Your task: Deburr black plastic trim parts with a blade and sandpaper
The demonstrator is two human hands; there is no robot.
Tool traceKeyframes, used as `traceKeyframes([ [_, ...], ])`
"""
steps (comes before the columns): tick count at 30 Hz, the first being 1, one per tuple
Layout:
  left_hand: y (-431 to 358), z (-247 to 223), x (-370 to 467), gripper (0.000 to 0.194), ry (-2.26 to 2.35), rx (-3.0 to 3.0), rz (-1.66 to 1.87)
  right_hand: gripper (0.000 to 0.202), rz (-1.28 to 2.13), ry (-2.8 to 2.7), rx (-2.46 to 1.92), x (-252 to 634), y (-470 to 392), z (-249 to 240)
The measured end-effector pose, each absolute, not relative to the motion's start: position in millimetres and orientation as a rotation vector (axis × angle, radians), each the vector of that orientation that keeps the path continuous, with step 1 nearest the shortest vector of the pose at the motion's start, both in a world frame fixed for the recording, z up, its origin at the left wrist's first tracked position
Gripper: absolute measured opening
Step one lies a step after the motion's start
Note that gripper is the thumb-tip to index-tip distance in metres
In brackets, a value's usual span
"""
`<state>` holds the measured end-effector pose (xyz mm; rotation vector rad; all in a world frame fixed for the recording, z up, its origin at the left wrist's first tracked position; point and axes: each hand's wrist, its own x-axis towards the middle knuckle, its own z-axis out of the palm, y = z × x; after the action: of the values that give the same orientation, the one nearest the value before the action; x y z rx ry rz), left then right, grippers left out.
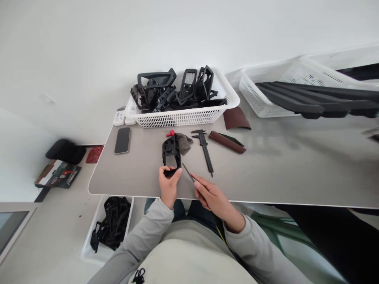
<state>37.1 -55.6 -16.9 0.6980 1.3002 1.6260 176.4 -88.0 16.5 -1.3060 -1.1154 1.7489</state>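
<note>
A black plastic frame part [171,148] rests on the grey table near its front edge. My left hand [169,183] grips the near end of this part, thumb on its right corner. In my right hand [211,197] is a thin, dark, flat tool [188,172], its tip pointing up and left, close to the part's near right corner but apart from it. A red object [171,133] sits at the part's far end. Beside the part lies a crumpled grey cloth [184,143]. Further right are a black caliper [205,153] and a brown curved piece [227,142].
Behind the part stands a white basket [180,119] of black frames. Another white basket [257,99] at the right holds long black pieces. A phone [122,140] lies on the table [136,173] at left. Below, a white bin [96,232] holds black parts.
</note>
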Motion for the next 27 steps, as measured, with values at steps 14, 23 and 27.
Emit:
traceKeyframes([
  [14,-58.3,-22.7,31.9,0.039,1.147,0.707,1.621,0.065,1.713,-1.359,-1.288,180.0,-86.1,20.2],
  [23,-56.9,-17.1,35.2,0.04,1.084,0.634,1.657,0.068,1.741,-1.286,-1.313,179.9,-90.5,17.6],
  [27,-55.6,-18.0,34.5,0.041,1.138,0.606,1.672,0.062,1.778,-1.308,-1.293,179.9,-92.9,15.6],
])
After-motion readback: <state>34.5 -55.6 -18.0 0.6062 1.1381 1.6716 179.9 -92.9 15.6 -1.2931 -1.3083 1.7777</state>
